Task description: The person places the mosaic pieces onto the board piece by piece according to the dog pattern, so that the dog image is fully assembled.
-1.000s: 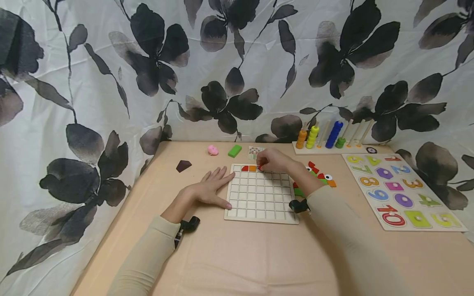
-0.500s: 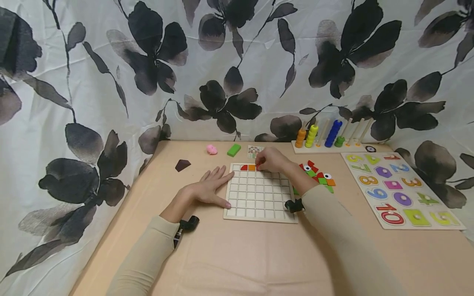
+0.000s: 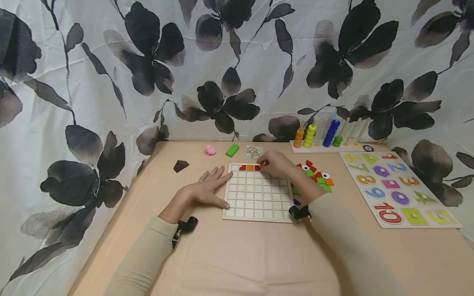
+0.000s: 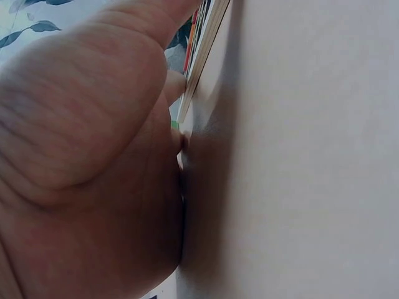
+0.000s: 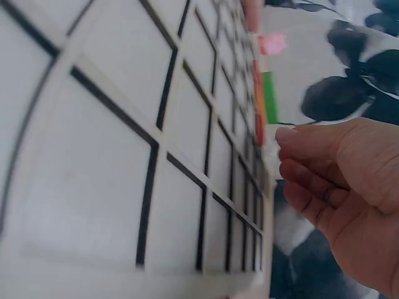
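Note:
A white grid board (image 3: 257,201) with square cells lies on the table. My left hand (image 3: 205,191) rests spread along its left edge, thumb and fingertips at the rim; the left wrist view shows the palm (image 4: 81,112) beside the board's edge. In the top row sit a red tile (image 3: 242,167), an orange tile (image 3: 250,167) and another red tile (image 3: 257,168). My right hand (image 3: 275,164) is over the top row, its fingertips right beside that second red tile. Its fingers (image 5: 312,180) are loosely bent in the right wrist view, with nothing visible between them.
Several coloured tiles (image 3: 320,179) lie right of the board, partly behind my right forearm. Behind it are a small picture card (image 3: 254,152), a green block (image 3: 232,150) and a pink piece (image 3: 210,149). A peg counter (image 3: 326,148) and number board (image 3: 400,189) stand right.
My right fingertips have drawn slightly right off the second red tile, which now shows in its cell. The left hand stays in place on the board's edge.

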Demonstrator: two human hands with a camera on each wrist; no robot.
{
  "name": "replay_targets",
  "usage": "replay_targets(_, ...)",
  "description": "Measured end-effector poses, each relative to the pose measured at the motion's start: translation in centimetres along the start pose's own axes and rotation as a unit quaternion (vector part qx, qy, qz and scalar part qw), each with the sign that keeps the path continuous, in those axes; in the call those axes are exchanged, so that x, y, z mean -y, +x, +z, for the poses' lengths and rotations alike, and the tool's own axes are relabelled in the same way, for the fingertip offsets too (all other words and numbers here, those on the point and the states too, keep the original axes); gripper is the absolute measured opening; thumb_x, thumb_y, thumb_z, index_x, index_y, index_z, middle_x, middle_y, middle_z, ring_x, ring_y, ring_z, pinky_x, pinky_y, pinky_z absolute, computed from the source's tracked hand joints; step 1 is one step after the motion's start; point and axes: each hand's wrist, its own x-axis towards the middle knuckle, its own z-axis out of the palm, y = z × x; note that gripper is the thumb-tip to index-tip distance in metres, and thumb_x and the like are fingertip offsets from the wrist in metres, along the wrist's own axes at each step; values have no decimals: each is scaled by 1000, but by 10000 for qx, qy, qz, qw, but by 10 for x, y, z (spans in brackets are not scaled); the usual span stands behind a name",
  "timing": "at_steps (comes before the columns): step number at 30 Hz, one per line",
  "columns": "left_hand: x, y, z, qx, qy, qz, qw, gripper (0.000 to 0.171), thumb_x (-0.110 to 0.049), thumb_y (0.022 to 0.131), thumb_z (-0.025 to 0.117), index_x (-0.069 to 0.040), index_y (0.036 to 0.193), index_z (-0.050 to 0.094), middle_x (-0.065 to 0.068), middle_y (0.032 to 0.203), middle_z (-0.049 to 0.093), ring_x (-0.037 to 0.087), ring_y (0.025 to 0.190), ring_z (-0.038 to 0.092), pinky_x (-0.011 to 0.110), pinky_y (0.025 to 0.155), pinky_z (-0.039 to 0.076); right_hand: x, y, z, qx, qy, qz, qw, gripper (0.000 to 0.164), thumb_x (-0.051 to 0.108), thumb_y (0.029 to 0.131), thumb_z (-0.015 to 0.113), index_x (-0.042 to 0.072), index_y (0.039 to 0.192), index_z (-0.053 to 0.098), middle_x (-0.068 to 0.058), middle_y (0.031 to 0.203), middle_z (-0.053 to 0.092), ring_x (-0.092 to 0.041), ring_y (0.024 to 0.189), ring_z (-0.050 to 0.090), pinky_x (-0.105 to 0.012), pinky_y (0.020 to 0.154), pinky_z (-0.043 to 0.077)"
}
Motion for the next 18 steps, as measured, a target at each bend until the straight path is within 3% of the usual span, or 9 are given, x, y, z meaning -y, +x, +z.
replay_targets(6, 2, -8, 0, -22, 48, -87, 9999, 115, -77, 69, 63, -26, 156, 8, 15, 160, -7, 34, 146, -9, 56, 115, -3, -7, -39, -24, -485, 284, 80, 9984, 34, 16, 90, 69, 12, 123, 65, -3, 123, 59, -22, 97, 56, -34, 76, 53)
replay_targets(10, 2, -5, 0, -53, 49, -17, 10000, 115, -78, 69, 63, -26, 156, 8, 15, 160, -7, 34, 146, -9, 56, 115, -3, -28, -74, -44, -1063, 427, 227, 9932, 34, 19, 91, 67, 13, 125, 63, -7, 130, 55, -26, 103, 55, -41, 80, 53)
replay_targets(14, 2, -1, 1, -36, 44, 14, 10000, 116, -79, 68, 62, -27, 156, 7, 15, 160, -7, 34, 146, -9, 56, 115, -4, -55, -100, -58, -1425, 519, 787, 9853, 36, 23, 93, 65, 15, 127, 62, -10, 134, 52, -28, 106, 56, -45, 82, 52)
replay_targets(18, 1, 1, 1, -43, 47, 15, 10000, 116, -79, 68, 63, -28, 156, 7, 15, 160, -7, 34, 146, -9, 56, 115, -3, -80, -115, -66, -1463, 659, 1199, 9797, 34, 21, 94, 63, 12, 127, 62, -13, 124, 58, -30, 101, 56, -40, 73, 53)
